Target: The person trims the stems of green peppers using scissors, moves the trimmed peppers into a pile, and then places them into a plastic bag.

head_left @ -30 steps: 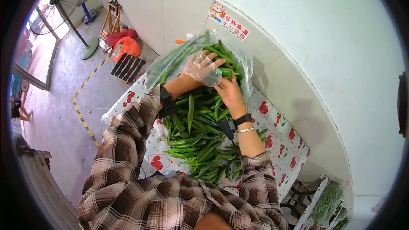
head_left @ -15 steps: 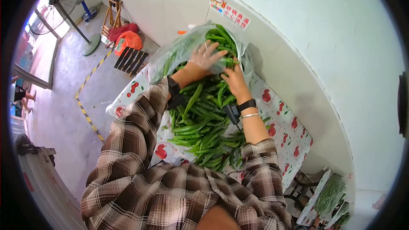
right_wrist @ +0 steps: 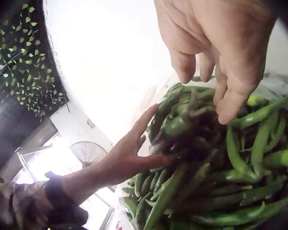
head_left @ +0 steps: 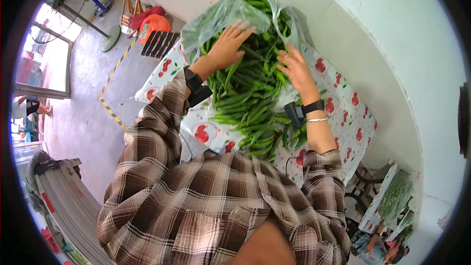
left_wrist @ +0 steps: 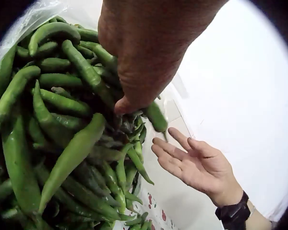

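Observation:
A large heap of long green chili peppers (head_left: 240, 100) spills from the mouth of a clear plastic bag (head_left: 211, 17) onto the table. My left hand (head_left: 226, 48) rests at the bag's opening, its fingers spread on the peppers and film. In the right wrist view the left hand (right_wrist: 129, 160) has straight fingers against the pile. At the right side of the heap my right hand (head_left: 297, 71) hovers with loose fingers. The left wrist view shows that right hand (left_wrist: 197, 167) palm up, holding nothing, near one pepper (left_wrist: 156, 116) at the pile's edge.
The table wears a white cloth (head_left: 341, 118) with red fruit prints and stands against a pale wall (head_left: 363, 44). On the floor at left are a slatted wooden stool (head_left: 159, 44), an orange bag (head_left: 154, 27) and a standing fan (head_left: 110, 38). Bagged greens (head_left: 396, 194) lie at lower right.
My right hand has come away from the bag's mouth to the right. The left hand, earlier under the clear film, now lies outside it. The bag opening is wider and more peppers show.

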A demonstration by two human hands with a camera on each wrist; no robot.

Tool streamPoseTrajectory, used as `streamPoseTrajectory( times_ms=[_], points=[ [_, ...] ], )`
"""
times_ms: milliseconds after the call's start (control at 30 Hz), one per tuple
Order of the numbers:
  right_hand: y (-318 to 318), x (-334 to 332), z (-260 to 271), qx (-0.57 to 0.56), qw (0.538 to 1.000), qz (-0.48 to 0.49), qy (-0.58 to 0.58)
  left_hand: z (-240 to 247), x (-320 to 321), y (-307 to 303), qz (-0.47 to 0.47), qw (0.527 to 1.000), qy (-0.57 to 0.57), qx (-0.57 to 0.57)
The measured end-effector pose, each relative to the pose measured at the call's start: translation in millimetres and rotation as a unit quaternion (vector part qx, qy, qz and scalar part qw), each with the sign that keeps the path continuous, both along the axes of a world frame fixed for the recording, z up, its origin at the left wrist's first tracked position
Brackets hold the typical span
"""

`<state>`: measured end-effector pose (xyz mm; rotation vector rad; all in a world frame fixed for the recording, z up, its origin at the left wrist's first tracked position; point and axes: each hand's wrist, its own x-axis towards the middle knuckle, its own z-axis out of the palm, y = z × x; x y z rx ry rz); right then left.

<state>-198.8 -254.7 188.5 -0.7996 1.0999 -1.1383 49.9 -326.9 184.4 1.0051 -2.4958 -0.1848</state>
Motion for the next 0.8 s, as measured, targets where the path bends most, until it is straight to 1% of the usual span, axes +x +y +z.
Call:
streamPoseTrajectory(
  times_ms=[67, 100, 133, 200, 233, 267, 333, 367, 433, 467, 533, 567, 600, 633, 667, 700, 767, 800],
  points=[
    [21, -6, -1, -0.015, 1.0, 0.001, -0.016, -1, 7, 20, -0.022, 0.994, 0.1, 0.037],
    [36, -5, 3, -0.009, 1.0, -0.016, -0.025, 5, 11, 37, -0.027, 0.991, 0.128, 0.037],
    [49, -9, -2, -0.001, 0.999, -0.021, -0.028, 1, 15, 52, -0.031, 0.991, 0.125, 0.046],
    [79, -18, -7, 0.01, 0.999, -0.014, -0.046, -3, 28, 82, -0.001, 0.974, 0.18, 0.135],
    [95, -20, -9, 0.023, 0.998, -0.022, -0.051, -9, 34, 97, 0.007, 0.975, 0.172, 0.14],
    [112, -23, -13, 0.024, 0.998, -0.025, -0.053, -14, 40, 112, -0.004, 0.97, 0.176, 0.17],
    [144, -29, -25, 0.071, 0.994, -0.023, -0.08, -29, 51, 144, 0.012, 0.961, 0.15, 0.231],
    [160, -29, -33, 0.071, 0.994, -0.026, -0.081, -35, 55, 157, 0.009, 0.961, 0.148, 0.232],
    [190, -28, -47, 0.145, 0.982, -0.022, -0.122, -47, 59, 176, 0.009, 0.954, 0.133, 0.269],
    [206, -27, -52, 0.146, 0.981, -0.026, -0.123, -53, 58, 182, 0.007, 0.954, 0.131, 0.271],
    [233, -19, -60, 0.188, 0.972, 0.01, -0.141, -64, 56, 192, 0.036, 0.959, 0.095, 0.266],
    [245, -15, -65, 0.188, 0.972, 0.008, -0.143, -69, 54, 193, 0.05, 0.965, 0.075, 0.247],
    [254, -11, -70, 0.234, 0.964, 0.012, -0.123, -75, 52, 194, 0.047, 0.965, 0.073, 0.247],
    [264, -9, -75, 0.279, 0.955, 0.016, -0.103, -79, 50, 194, 0.066, 0.969, 0.066, 0.23],
    [273, -8, -81, 0.28, 0.954, 0.012, -0.105, -82, 48, 193, 0.084, 0.972, 0.06, 0.212],
    [281, -7, -83, 0.287, 0.951, 0.01, -0.113, -84, 46, 191, 0.081, 0.972, 0.058, 0.214],
    [294, -7, -87, 0.297, 0.948, 0.014, -0.111, -86, 39, 185, 0.111, 0.972, 0.02, 0.205],
    [298, -7, -88, 0.297, 0.948, 0.012, -0.112, -86, 36, 183, 0.109, 0.973, 0.019, 0.205]
  ],
)
